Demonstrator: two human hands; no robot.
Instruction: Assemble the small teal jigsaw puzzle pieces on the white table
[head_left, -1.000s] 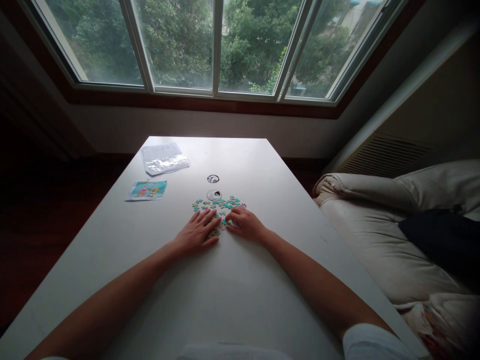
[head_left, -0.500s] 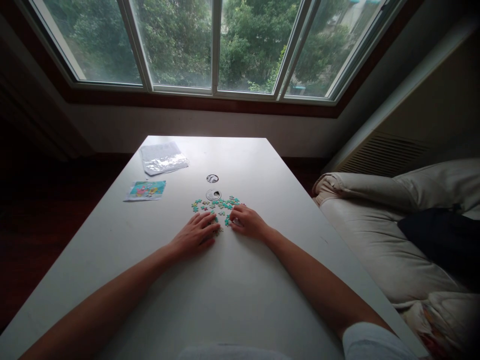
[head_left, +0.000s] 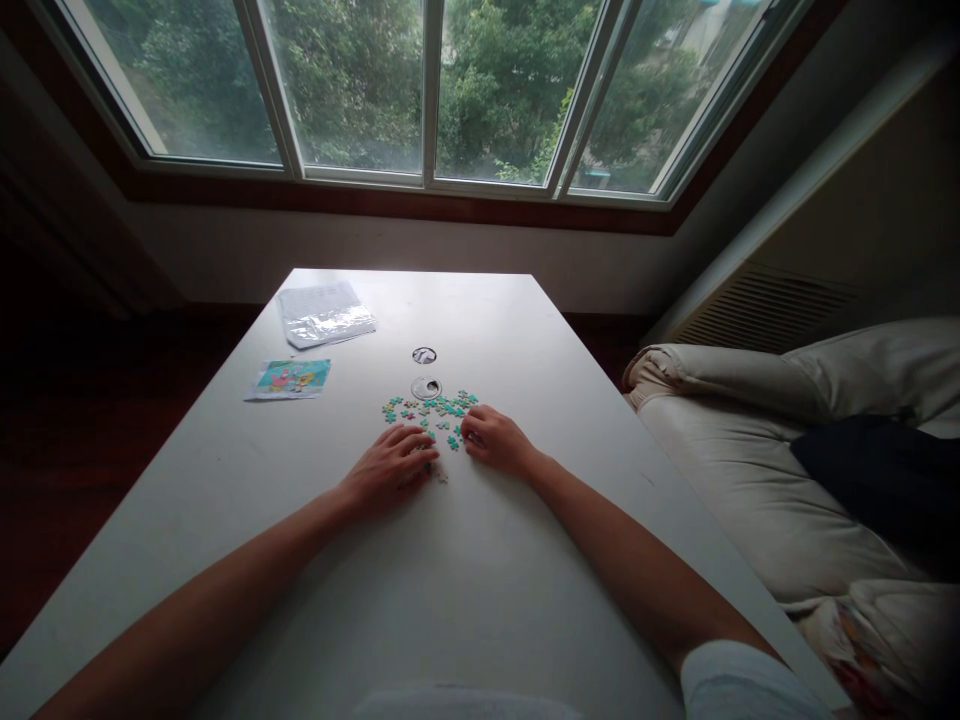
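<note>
On the white table [head_left: 480, 600], as the head view shows it, loose puzzle pieces [head_left: 448, 408] lie scattered between and beyond the two hands, with a few pale ones [head_left: 442, 477] just beside the left fingertips. The left hand [head_left: 391, 462] rests palm down over part of the scatter, its fingers slightly bent and a little apart; whether a piece is caught beneath them cannot be told. The right hand [head_left: 493, 438] is curled at the right edge of the scatter, fingertips drawn in towards the thumb, and I cannot tell whether they pinch a piece.

The likeliest trouble, I judge, sits just past the far pieces: a round insert [head_left: 427, 388] with a dark gap in it. A piece pushed too far forward by a sweep of the fingers could drop in there. A second round fitting [head_left: 424, 355] lies farther off, so it seems less of a risk. Pieces this small and flat may also slip from a pinch, or be dragged out of sight under the left palm. The printed picture [head_left: 291, 379] lies well apart, out of harm's way.
</note>
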